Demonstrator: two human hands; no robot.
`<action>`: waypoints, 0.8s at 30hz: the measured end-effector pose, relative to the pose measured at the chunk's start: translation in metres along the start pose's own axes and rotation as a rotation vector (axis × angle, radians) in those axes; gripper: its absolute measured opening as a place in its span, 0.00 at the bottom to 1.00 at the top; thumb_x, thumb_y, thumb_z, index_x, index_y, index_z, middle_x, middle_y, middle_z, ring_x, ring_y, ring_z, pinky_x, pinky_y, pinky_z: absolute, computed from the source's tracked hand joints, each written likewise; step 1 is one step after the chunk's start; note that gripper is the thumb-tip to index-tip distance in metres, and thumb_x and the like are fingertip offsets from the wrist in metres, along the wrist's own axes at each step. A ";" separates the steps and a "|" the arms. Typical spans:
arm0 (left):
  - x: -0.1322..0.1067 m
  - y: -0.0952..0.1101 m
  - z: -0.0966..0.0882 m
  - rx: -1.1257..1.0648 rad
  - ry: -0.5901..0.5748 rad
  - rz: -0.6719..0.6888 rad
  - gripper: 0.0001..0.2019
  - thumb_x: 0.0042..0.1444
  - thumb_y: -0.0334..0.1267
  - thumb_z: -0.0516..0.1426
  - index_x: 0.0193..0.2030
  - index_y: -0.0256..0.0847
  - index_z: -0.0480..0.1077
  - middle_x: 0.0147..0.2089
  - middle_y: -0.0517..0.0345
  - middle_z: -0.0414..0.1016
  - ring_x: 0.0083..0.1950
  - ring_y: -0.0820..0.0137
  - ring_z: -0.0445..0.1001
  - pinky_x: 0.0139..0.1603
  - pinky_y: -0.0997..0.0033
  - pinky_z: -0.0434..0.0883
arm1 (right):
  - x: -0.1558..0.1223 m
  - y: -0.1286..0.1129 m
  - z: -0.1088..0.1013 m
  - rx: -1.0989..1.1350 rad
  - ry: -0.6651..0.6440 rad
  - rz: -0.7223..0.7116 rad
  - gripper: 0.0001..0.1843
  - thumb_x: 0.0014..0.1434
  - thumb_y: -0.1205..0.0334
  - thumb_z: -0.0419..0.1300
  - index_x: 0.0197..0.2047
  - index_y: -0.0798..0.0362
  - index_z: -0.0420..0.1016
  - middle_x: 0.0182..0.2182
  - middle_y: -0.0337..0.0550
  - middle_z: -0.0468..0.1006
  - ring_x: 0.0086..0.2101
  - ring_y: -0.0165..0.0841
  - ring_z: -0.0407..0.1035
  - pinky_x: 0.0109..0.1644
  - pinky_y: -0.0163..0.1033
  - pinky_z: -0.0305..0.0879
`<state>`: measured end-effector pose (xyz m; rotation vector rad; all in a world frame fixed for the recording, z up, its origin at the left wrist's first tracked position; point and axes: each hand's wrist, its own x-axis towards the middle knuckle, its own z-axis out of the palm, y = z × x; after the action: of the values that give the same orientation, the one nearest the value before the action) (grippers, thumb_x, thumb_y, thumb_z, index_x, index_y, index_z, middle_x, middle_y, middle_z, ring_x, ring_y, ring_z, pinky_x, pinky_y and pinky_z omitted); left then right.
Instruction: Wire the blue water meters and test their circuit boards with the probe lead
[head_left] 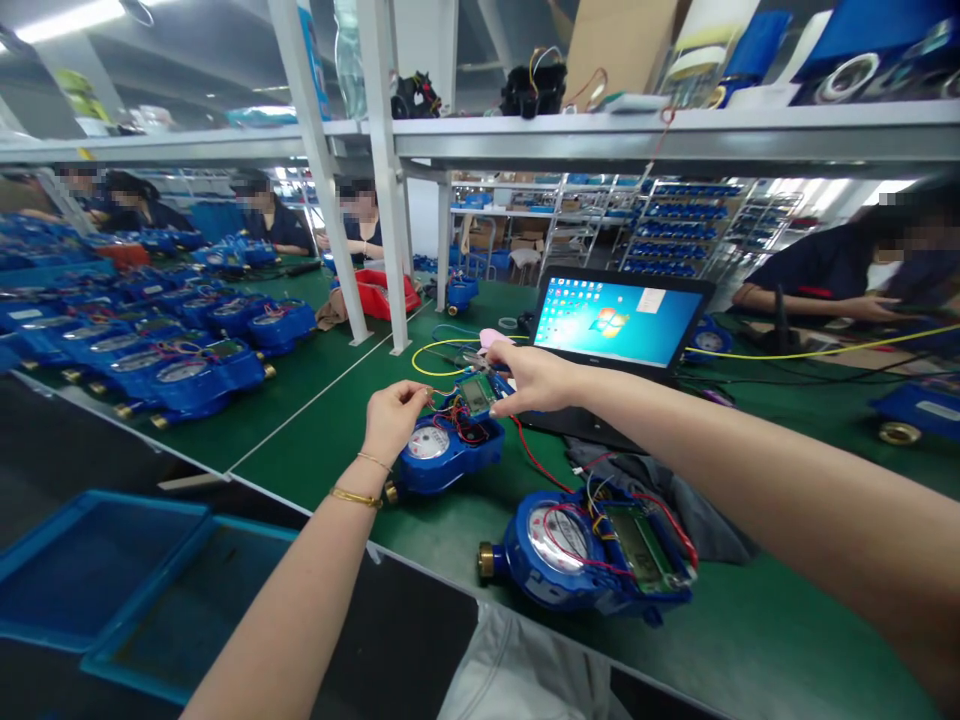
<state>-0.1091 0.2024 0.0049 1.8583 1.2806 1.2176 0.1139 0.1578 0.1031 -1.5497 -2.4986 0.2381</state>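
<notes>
My left hand (396, 412) pinches the end of a thin wire between thumb and fingertips, above a blue water meter (442, 465). My right hand (541, 380) grips the edge of a small circuit board (477, 394) with a display, thumb at the near side. The board is tilted up over the open meter housing, and coloured wires (474, 430) run between them. Close to the right fingertips lies a metal tool, partly hidden. Nearer to me sits a second water meter (553, 540) with a round dial, brass fitting, exposed display board and loose red wires.
A laptop (611, 318) stands open behind my right hand, a dark cloth (697, 500) below it. Several blue meters (191, 375) line the left side. Shelf posts (386, 180) rise beyond my hands. Blue trays (187, 600) sit low at left. Other people work across the tables.
</notes>
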 end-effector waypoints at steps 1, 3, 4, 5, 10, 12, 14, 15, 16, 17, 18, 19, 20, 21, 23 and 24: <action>-0.001 0.000 0.000 -0.003 -0.003 -0.005 0.11 0.60 0.42 0.58 0.34 0.34 0.71 0.31 0.59 0.73 0.34 0.71 0.73 0.42 0.64 0.73 | 0.000 0.001 0.001 0.008 -0.002 -0.005 0.30 0.45 0.58 0.70 0.47 0.54 0.61 0.36 0.43 0.72 0.34 0.37 0.67 0.33 0.35 0.58; -0.002 0.000 -0.001 -0.014 -0.017 -0.018 0.11 0.60 0.42 0.58 0.34 0.34 0.71 0.32 0.59 0.74 0.35 0.71 0.74 0.42 0.64 0.73 | 0.001 0.003 0.003 0.023 -0.007 -0.017 0.30 0.45 0.58 0.70 0.48 0.54 0.60 0.35 0.41 0.71 0.33 0.36 0.66 0.32 0.35 0.57; -0.003 0.001 -0.002 -0.022 -0.029 -0.027 0.11 0.60 0.42 0.57 0.35 0.34 0.71 0.32 0.59 0.74 0.35 0.71 0.74 0.42 0.64 0.73 | 0.001 0.003 0.004 0.034 -0.009 -0.023 0.30 0.45 0.58 0.70 0.48 0.54 0.60 0.34 0.41 0.70 0.33 0.36 0.65 0.33 0.36 0.57; -0.004 0.002 -0.004 -0.029 -0.045 -0.036 0.11 0.60 0.42 0.57 0.35 0.34 0.71 0.32 0.59 0.74 0.35 0.71 0.74 0.41 0.64 0.74 | 0.002 0.004 0.005 0.046 -0.010 -0.030 0.30 0.45 0.59 0.69 0.48 0.54 0.60 0.34 0.40 0.70 0.33 0.36 0.65 0.33 0.36 0.57; -0.010 0.009 -0.012 -0.014 -0.087 -0.064 0.09 0.60 0.39 0.58 0.36 0.34 0.72 0.31 0.59 0.75 0.34 0.71 0.75 0.40 0.65 0.74 | 0.005 0.009 0.010 0.136 -0.011 -0.047 0.28 0.45 0.59 0.69 0.45 0.54 0.61 0.34 0.39 0.68 0.34 0.34 0.64 0.35 0.36 0.59; -0.012 0.012 -0.014 0.023 -0.051 -0.059 0.08 0.58 0.38 0.59 0.35 0.35 0.73 0.31 0.59 0.75 0.34 0.71 0.74 0.42 0.64 0.73 | 0.008 0.011 0.011 0.180 -0.010 -0.046 0.27 0.45 0.59 0.69 0.44 0.55 0.61 0.34 0.39 0.68 0.34 0.34 0.63 0.35 0.36 0.60; -0.013 0.013 -0.016 0.048 -0.014 -0.051 0.06 0.57 0.36 0.60 0.34 0.35 0.73 0.31 0.59 0.75 0.35 0.70 0.74 0.44 0.62 0.72 | 0.010 0.013 0.012 0.230 -0.014 -0.050 0.26 0.45 0.59 0.69 0.43 0.55 0.61 0.35 0.39 0.68 0.34 0.34 0.64 0.36 0.37 0.61; -0.013 0.014 -0.016 0.050 -0.006 -0.049 0.05 0.56 0.35 0.60 0.34 0.35 0.73 0.31 0.59 0.75 0.34 0.70 0.74 0.44 0.62 0.71 | 0.011 0.013 0.012 0.256 -0.019 -0.056 0.26 0.45 0.60 0.69 0.42 0.55 0.60 0.35 0.39 0.68 0.34 0.34 0.64 0.37 0.37 0.62; -0.014 0.014 -0.016 0.042 -0.006 -0.048 0.04 0.56 0.34 0.59 0.33 0.35 0.73 0.31 0.59 0.75 0.34 0.70 0.74 0.43 0.63 0.71 | 0.012 0.014 0.012 0.281 -0.024 -0.063 0.26 0.44 0.61 0.69 0.42 0.55 0.60 0.36 0.40 0.69 0.35 0.34 0.65 0.38 0.38 0.63; -0.014 0.013 -0.016 0.026 -0.012 -0.049 0.04 0.56 0.34 0.59 0.33 0.35 0.73 0.31 0.59 0.76 0.34 0.70 0.74 0.43 0.64 0.72 | 0.013 0.014 0.013 0.304 -0.029 -0.072 0.26 0.44 0.61 0.69 0.42 0.55 0.60 0.37 0.41 0.69 0.36 0.34 0.66 0.39 0.38 0.63; -0.014 0.013 -0.015 0.005 -0.020 -0.051 0.04 0.56 0.33 0.59 0.34 0.35 0.73 0.30 0.59 0.76 0.33 0.71 0.74 0.42 0.65 0.72 | 0.013 0.013 0.013 0.325 -0.034 -0.079 0.26 0.44 0.62 0.69 0.42 0.55 0.60 0.38 0.41 0.70 0.37 0.35 0.66 0.40 0.38 0.64; -0.014 0.012 -0.015 -0.019 -0.030 -0.055 0.04 0.56 0.33 0.58 0.34 0.35 0.73 0.30 0.59 0.76 0.33 0.71 0.74 0.41 0.65 0.72 | 0.013 0.013 0.013 0.342 -0.038 -0.086 0.26 0.44 0.62 0.69 0.42 0.55 0.60 0.38 0.42 0.70 0.37 0.35 0.66 0.40 0.39 0.64; -0.014 0.012 -0.015 -0.044 -0.038 -0.060 0.04 0.56 0.33 0.58 0.34 0.34 0.73 0.30 0.58 0.76 0.33 0.71 0.75 0.40 0.66 0.72 | 0.013 0.013 0.013 0.356 -0.042 -0.091 0.26 0.44 0.62 0.69 0.42 0.55 0.60 0.38 0.42 0.70 0.37 0.35 0.66 0.40 0.39 0.64; -0.015 0.012 -0.015 -0.068 -0.044 -0.065 0.04 0.56 0.33 0.57 0.34 0.34 0.73 0.30 0.58 0.76 0.33 0.71 0.75 0.40 0.66 0.73 | 0.013 0.013 0.014 0.368 -0.045 -0.095 0.25 0.44 0.61 0.68 0.42 0.55 0.60 0.38 0.42 0.70 0.37 0.35 0.66 0.40 0.39 0.64; -0.016 0.012 -0.017 -0.113 -0.056 -0.076 0.05 0.54 0.32 0.57 0.35 0.35 0.73 0.31 0.57 0.77 0.34 0.70 0.76 0.40 0.66 0.73 | 0.013 0.012 0.014 0.387 -0.052 -0.103 0.25 0.44 0.61 0.68 0.41 0.54 0.60 0.37 0.41 0.70 0.36 0.35 0.66 0.39 0.39 0.64; -0.017 0.012 -0.018 -0.133 -0.062 -0.080 0.05 0.52 0.32 0.57 0.35 0.35 0.73 0.32 0.56 0.78 0.34 0.69 0.76 0.41 0.66 0.73 | 0.013 0.011 0.015 0.394 -0.055 -0.109 0.25 0.44 0.60 0.68 0.41 0.53 0.59 0.36 0.40 0.70 0.36 0.34 0.66 0.38 0.39 0.64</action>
<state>-0.1226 0.1815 0.0165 1.7205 1.1993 1.1650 0.1143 0.1738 0.0869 -1.2597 -2.3788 0.7153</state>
